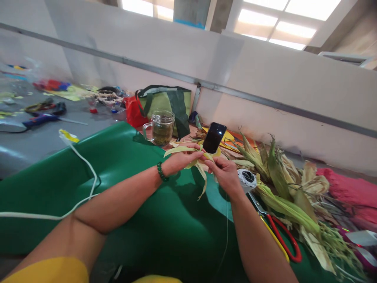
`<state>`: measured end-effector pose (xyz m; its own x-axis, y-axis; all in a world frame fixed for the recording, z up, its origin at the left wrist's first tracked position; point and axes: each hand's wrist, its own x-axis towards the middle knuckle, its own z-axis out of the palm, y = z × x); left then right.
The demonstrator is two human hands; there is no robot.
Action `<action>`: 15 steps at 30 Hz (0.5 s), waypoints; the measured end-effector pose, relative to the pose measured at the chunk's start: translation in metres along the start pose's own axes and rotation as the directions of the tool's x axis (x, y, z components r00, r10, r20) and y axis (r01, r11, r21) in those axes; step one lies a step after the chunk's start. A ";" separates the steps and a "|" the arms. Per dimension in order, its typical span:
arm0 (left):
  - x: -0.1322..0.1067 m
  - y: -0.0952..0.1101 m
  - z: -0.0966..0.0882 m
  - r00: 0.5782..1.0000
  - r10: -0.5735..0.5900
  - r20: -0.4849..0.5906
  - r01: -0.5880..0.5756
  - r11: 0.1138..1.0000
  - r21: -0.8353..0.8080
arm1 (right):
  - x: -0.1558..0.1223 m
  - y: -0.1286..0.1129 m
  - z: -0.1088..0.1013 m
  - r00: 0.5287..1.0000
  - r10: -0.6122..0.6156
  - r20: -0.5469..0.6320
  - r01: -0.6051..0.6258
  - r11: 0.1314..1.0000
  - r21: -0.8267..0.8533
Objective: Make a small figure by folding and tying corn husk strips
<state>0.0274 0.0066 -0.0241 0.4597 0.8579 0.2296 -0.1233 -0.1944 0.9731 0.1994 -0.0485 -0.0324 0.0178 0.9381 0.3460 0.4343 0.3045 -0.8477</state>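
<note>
My left hand (182, 160), with a green bead bracelet at the wrist, is closed on a bundle of pale green corn husk strips (194, 157) above the green sheet (123, 173). My right hand (225, 173) pinches the same husk bundle from the right. A thin thread (226, 220) hangs down from my right hand. One husk strip droops below the hands. A dark phone (214, 137) stands propped just behind the husks.
A glass mug of tea (160, 127) stands behind my left hand, with a green bag (167, 103) and red pouch beyond. A pile of corn husks (282, 184), a thread spool (246, 177) and red-handled scissors (282, 236) lie right. A white cable (85, 173) crosses left.
</note>
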 end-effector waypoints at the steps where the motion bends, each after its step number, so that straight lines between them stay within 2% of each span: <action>1: 0.000 0.001 -0.001 1.000 0.018 -0.001 -0.018 0.999 0.045 | 0.000 -0.001 -0.003 1.000 -0.011 -0.006 0.011 1.000 0.001; 5: 0.000 0.005 -0.006 0.997 0.013 0.081 -0.022 0.993 0.113 | 0.001 0.000 -0.014 0.999 0.015 0.045 -0.017 0.998 0.053; 8: 0.000 0.009 -0.010 0.992 -0.011 0.124 -0.008 0.989 0.145 | 0.003 0.005 -0.017 0.996 0.050 0.074 -0.052 0.998 0.031; 12: 0.000 0.012 -0.012 0.984 -0.019 0.178 0.001 0.995 0.104 | 0.006 0.013 -0.017 0.997 0.073 -0.024 -0.073 0.997 0.024; 15: 0.000 0.009 -0.011 0.972 -0.040 0.231 0.023 0.997 0.075 | 0.006 0.011 -0.016 0.994 -0.015 -0.111 0.015 1.000 -0.002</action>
<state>0.0166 0.0099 -0.0158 0.6549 0.7319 0.1881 -0.0463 -0.2096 0.9767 0.2189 -0.0424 -0.0331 0.1108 0.9092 0.4013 0.4359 0.3184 -0.8418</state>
